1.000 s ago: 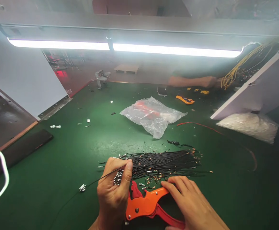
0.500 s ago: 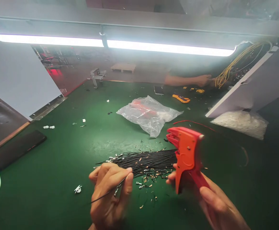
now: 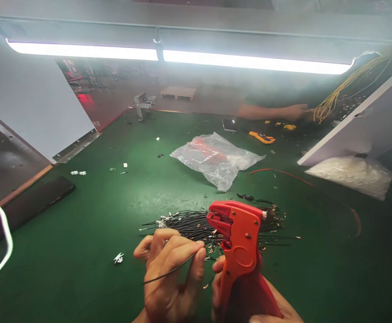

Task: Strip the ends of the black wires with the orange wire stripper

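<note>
A thin black wire (image 3: pixel 172 271) is pinched between the thumb and forefinger of my left hand (image 3: pixel 174 273), its free length trailing down to the left. My right hand (image 3: pixel 221 282) is wrapped round the handles of a red and orange wire stripper (image 3: pixel 245 237), whose jaws point left, a short gap from my left fingertips. Behind both hands lies a bundle of black wires (image 3: pixel 191 225) with metal terminals at the left ends. Small copper-coloured scraps lie around it. Part of my right hand is hidden by the tool.
A clear plastic bag (image 3: pixel 216 157) with red and white contents lies mid-table. Behind it are a phone (image 3: pixel 229 125) and a yellow-orange tool (image 3: pixel 262 137). A bag of pale parts (image 3: pixel 352 175) sits right. Another person's arm (image 3: pixel 276 111) reaches toward yellow wires (image 3: pixel 330 101).
My right hand has moved left and down with the wire stripper, closer to my left hand. My left hand has shifted slightly right, still pinching the wire. The camera view has shifted slightly.
</note>
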Tool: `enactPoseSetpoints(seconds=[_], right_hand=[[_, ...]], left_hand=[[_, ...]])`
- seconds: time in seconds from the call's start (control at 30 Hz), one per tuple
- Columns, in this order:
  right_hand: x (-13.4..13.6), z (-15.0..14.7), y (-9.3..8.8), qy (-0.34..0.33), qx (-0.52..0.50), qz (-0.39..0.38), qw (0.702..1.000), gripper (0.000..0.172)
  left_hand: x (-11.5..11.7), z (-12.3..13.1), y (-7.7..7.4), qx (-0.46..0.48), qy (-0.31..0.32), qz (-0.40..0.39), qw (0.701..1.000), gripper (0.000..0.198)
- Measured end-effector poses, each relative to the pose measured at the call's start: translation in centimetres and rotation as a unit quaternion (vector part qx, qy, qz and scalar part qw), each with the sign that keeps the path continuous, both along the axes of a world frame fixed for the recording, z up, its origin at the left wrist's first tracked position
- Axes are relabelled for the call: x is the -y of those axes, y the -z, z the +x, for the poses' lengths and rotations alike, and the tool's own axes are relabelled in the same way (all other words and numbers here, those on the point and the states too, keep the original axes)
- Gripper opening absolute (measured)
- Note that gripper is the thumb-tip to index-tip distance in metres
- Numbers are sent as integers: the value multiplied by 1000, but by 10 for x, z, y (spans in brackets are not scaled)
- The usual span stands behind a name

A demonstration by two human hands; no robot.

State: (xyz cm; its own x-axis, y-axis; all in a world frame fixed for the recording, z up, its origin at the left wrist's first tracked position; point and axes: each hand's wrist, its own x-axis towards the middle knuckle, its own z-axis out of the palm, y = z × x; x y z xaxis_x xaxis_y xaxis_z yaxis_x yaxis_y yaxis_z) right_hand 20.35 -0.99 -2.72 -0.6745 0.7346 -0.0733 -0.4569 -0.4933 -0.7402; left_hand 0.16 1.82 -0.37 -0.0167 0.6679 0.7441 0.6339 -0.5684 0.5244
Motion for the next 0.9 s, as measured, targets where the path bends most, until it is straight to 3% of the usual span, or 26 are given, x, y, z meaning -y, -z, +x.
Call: enactPoseSetpoints(seconds=[0.13,0.3,0.43,0.73,0.9], right_hand=[[-1,-2,2,3,49,-29,998,59],[-3,-7,8,-12,14,-43,999,72],[-4,-16,7,-6,12,-26,1000,64],[-1,-17,18,8,19,-20,1000,59],[-2,-16,20,7,34,4,999,55]], left_hand=[[1,-3,-2,-9,12,5,1000,19],[2,-2,-8,-30,37,18,999,26],[4,1,-7,3,17,20,1000,22],[7,-3,-5,-56,51,6,997,27],[6,2,-5,-42,23,24,999,24]])
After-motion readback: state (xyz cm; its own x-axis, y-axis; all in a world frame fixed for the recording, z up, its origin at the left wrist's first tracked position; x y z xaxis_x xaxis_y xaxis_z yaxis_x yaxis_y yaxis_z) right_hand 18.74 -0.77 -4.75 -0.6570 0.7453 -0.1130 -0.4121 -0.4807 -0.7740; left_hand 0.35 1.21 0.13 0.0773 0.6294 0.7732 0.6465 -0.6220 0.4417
